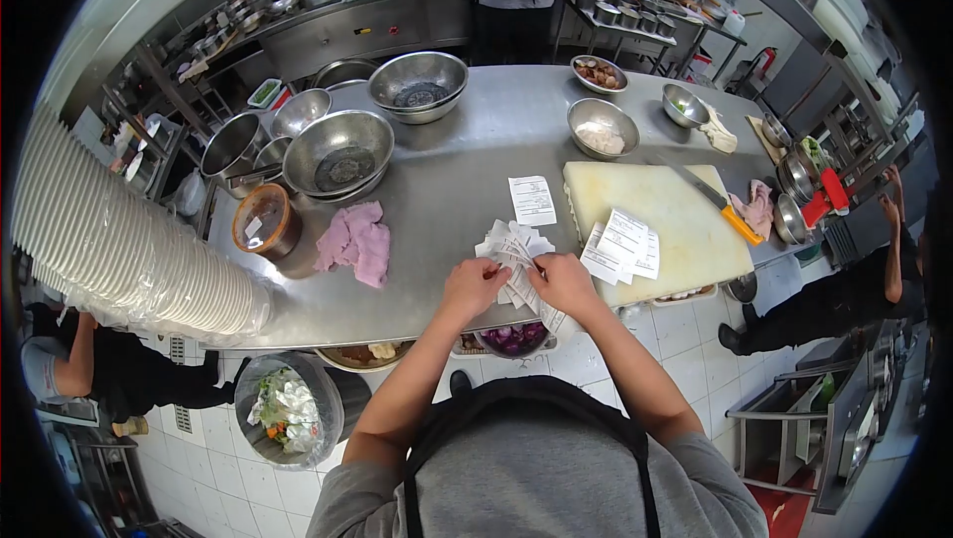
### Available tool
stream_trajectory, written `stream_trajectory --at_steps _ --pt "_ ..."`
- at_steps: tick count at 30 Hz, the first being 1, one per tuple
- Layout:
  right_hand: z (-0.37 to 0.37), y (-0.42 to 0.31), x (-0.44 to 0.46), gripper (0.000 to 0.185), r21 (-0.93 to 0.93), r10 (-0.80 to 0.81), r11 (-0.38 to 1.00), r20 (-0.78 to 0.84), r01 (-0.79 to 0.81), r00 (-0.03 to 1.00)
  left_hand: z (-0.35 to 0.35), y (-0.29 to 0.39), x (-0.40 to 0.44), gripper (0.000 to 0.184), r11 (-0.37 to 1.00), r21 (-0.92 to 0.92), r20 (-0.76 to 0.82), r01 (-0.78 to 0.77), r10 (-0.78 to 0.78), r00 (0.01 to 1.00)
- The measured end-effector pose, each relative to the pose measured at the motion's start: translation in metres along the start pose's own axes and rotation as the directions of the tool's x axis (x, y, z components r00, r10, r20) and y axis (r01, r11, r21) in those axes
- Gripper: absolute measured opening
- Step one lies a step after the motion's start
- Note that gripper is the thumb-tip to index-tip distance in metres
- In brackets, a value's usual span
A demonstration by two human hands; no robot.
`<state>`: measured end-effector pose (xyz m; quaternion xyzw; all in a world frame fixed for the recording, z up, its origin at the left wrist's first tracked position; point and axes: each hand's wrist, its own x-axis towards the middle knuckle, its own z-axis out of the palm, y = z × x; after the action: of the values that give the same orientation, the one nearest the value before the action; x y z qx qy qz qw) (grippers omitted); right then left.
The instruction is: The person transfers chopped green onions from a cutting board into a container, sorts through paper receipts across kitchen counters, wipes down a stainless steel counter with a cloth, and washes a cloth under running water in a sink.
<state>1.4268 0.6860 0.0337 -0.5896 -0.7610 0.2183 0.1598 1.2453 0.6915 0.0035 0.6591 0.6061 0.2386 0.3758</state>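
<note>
A bunch of crumpled paper order slips (511, 245) lies at the front edge of the steel counter, between my hands. My left hand (475, 287) has its fingers closed on the left side of the bunch. From the right, my right hand (562, 285) pinches the same slips. Just beyond them a single printed slip (532, 201) lies flat on the steel. More slips (622, 246) overlap on the white cutting board (685, 201) to the right. A knife with an orange handle (740, 220) rests across that board.
Large steel bowls (338, 146), a brown tub (266, 220) and a pink cloth (355, 243) stand left. Stacked white containers (129, 230) line the left edge. A bowl of white food (603, 129) sits behind the board. Below is a bin (288, 409). Other people work around the counter.
</note>
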Motion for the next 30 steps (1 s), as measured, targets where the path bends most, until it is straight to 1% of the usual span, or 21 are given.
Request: stream_trajectory --at_steps 1,2,5,7,8,10,12,13,16,19,25,28,30 --pt "-0.007 -0.007 -0.003 0.021 0.026 -0.003 1.000 0.023 0.003 1.000 -0.002 0.005 0.001 0.031 1.000 -0.006 0.016 -0.024 0.024 1.000" --pt "-0.012 -0.011 -0.005 0.021 0.053 -0.006 0.999 0.047 0.004 0.999 0.000 0.004 0.007 0.029 0.996 -0.082 0.031 -0.039 0.042 0.999" --pt "-0.011 -0.012 -0.009 0.020 -0.002 -0.052 0.999 0.042 0.052 0.998 0.006 0.000 0.023 0.023 0.947 -0.315 0.088 -0.055 0.087 0.992" --pt "-0.006 -0.007 -0.006 0.020 -0.037 -0.007 0.999 0.012 0.007 1.000 0.008 0.002 0.028 0.019 0.882 -0.470 0.148 -0.030 0.112 0.983" --pt "-0.003 -0.004 -0.004 0.019 -0.054 0.017 0.998 -0.004 -0.017 1.000 0.009 -0.001 0.030 0.019 0.887 -0.453 0.081 -0.088 0.139 0.987" --pt "0.000 0.004 -0.002 0.018 -0.053 0.012 0.999 -0.006 -0.013 1.000 0.009 -0.014 0.033 0.020 0.892 -0.405 -0.048 -0.199 0.197 0.979" --pt "0.002 0.009 -0.001 0.018 -0.044 0.011 0.999 -0.011 -0.011 1.000 0.006 -0.027 0.030 0.025 0.964 -0.093 -0.164 -0.250 0.233 0.959" --pt "0.003 0.009 -0.001 0.018 -0.037 0.009 0.999 -0.015 -0.010 1.000 0.005 -0.029 0.027 0.029 0.965 0.068 -0.218 -0.253 0.262 0.940" --pt "0.003 0.009 -0.001 0.017 -0.027 0.007 1.000 -0.025 -0.007 1.000 0.008 -0.030 0.018 0.035 0.991 0.093 -0.230 -0.097 0.116 0.966" --pt "0.003 0.009 0.000 0.017 -0.022 0.006 1.000 -0.026 -0.007 1.000 0.008 -0.030 0.016 0.036 0.998 -0.051 -0.143 0.029 -0.036 0.989" --pt "0.006 0.011 0.000 0.017 -0.011 -0.004 1.000 -0.039 0.004 0.999 -0.001 -0.024 0.014 0.036 0.990 -0.141 -0.154 0.010 -0.032 0.988" --pt "0.004 0.009 -0.001 0.016 -0.016 0.014 1.000 -0.026 -0.014 1.000 0.000 -0.021 0.013 0.035 0.979 -0.201 -0.069 0.023 -0.037 0.997" --pt "0.003 0.008 -0.001 0.017 -0.019 0.020 1.000 -0.021 -0.021 1.000 0.001 -0.020 0.013 0.036 0.977 -0.212 -0.071 -0.010 -0.005 0.997"
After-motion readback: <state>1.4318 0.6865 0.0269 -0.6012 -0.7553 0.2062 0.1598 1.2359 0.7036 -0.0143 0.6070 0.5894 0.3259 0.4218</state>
